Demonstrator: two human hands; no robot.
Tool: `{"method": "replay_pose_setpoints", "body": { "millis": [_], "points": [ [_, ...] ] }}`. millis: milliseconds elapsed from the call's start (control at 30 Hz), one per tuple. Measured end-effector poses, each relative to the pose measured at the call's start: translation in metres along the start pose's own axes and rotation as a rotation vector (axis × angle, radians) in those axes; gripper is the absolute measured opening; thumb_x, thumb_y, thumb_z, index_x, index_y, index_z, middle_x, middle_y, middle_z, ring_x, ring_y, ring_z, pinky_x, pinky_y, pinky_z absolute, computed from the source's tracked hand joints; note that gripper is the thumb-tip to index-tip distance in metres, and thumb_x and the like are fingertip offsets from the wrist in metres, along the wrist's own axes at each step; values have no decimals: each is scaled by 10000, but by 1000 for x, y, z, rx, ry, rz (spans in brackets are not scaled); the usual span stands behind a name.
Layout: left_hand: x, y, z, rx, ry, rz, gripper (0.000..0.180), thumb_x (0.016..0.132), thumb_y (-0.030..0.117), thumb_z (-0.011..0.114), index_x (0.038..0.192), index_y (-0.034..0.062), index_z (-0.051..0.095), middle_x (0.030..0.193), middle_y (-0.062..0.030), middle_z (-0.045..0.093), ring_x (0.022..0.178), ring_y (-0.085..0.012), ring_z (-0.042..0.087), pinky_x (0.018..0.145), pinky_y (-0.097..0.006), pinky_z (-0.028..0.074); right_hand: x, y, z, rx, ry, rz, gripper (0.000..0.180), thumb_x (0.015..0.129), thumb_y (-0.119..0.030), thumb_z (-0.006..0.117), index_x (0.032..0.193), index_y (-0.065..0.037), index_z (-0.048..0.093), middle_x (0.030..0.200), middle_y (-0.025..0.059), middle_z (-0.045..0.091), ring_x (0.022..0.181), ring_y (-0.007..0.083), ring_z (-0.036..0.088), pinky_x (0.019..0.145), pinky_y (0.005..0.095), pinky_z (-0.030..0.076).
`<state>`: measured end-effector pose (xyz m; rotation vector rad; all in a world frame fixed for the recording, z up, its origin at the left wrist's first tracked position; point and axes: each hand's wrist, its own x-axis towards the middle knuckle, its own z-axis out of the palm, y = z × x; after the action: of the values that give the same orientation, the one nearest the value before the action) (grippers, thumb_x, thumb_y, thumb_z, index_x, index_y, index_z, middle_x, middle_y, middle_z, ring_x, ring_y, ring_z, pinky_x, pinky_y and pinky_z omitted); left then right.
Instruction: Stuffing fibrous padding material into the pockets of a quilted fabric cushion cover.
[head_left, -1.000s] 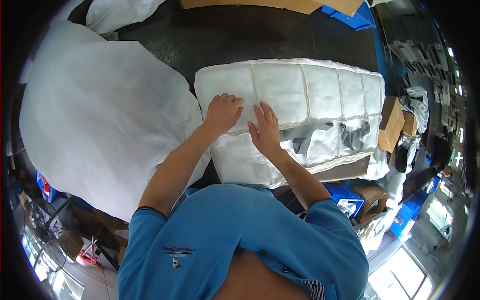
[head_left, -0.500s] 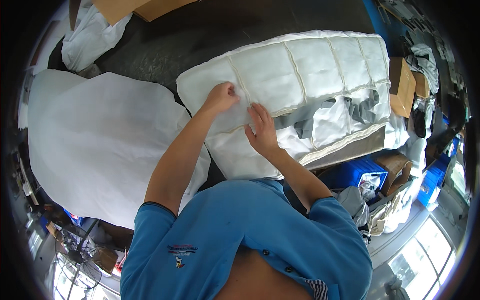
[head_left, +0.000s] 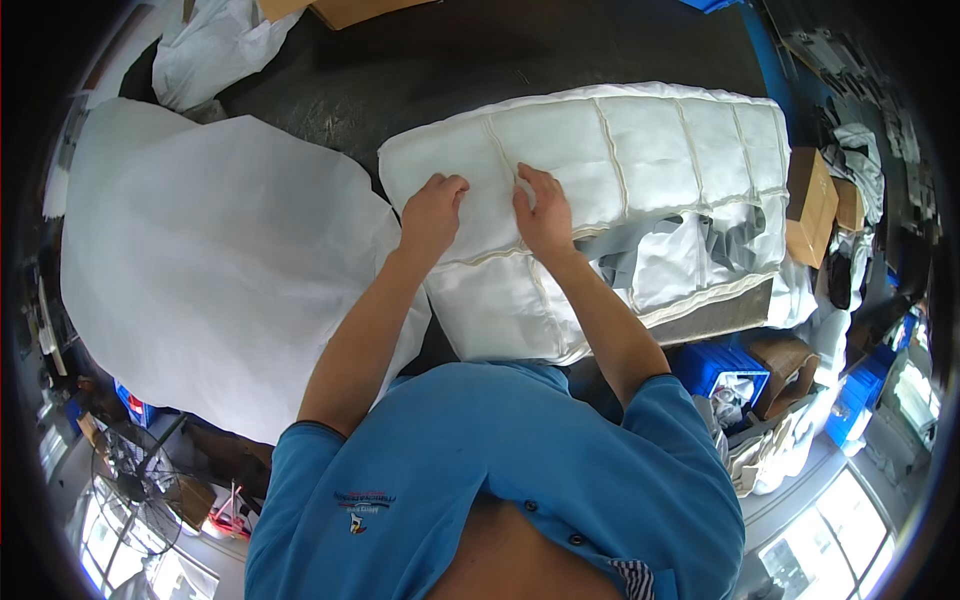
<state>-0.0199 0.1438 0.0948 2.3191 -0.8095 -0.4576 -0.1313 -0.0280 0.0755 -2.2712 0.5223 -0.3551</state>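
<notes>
A thick white quilted pad (head_left: 640, 150) with stitched square panels lies on a dark worktable (head_left: 480, 60), folded over at its near edge. My left hand (head_left: 432, 212) rests on its near left panel, fingers curled onto the fabric. My right hand (head_left: 545, 212) lies beside it with the fingers spread flat on the pad, close to a seam. Neither hand lifts the pad. Grey and white cloth (head_left: 690, 250) shows under the folded edge to the right.
A large white fabric sheet (head_left: 220, 270) covers the table's left side. Crumpled white cloth (head_left: 215, 45) and brown cardboard (head_left: 350, 10) lie at the back. Small cardboard boxes (head_left: 810, 205) stand right, blue crates (head_left: 725, 370) below the table edge.
Both hands have shifted a little farther up the pad. The left hand's fingers curled in, and the view has tilted so the pad sits more centred.
</notes>
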Motion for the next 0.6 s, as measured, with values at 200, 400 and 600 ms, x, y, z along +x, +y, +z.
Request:
{"method": "replay_pose_setpoints", "body": {
  "millis": [200,400,600],
  "points": [
    [41,-10,-3,135,-393,248,150,843,79,679,990,85,713,938,-129,680,874,-323,670,757,-421,536,-25,-13,-12,87,-204,61,382,902,-107,640,1274,-32,600,1113,149,652,1017,333,643,839,439,537],
    [43,-1,-8,314,-238,200,64,852,82,665,916,82,670,899,-117,648,857,-327,659,750,-436,532,-24,-17,-12,2,-135,44,498,879,-114,665,1358,-44,549,1235,144,614,1119,346,604,934,443,513],
    [17,-12,-10,326,-138,118,43,879,95,636,914,87,660,892,-113,632,859,-320,660,741,-442,536,-11,-13,3,-253,-222,-408,555,881,-254,704,1369,-43,548,1317,132,596,1284,308,516,1094,461,401]
  ]
}}
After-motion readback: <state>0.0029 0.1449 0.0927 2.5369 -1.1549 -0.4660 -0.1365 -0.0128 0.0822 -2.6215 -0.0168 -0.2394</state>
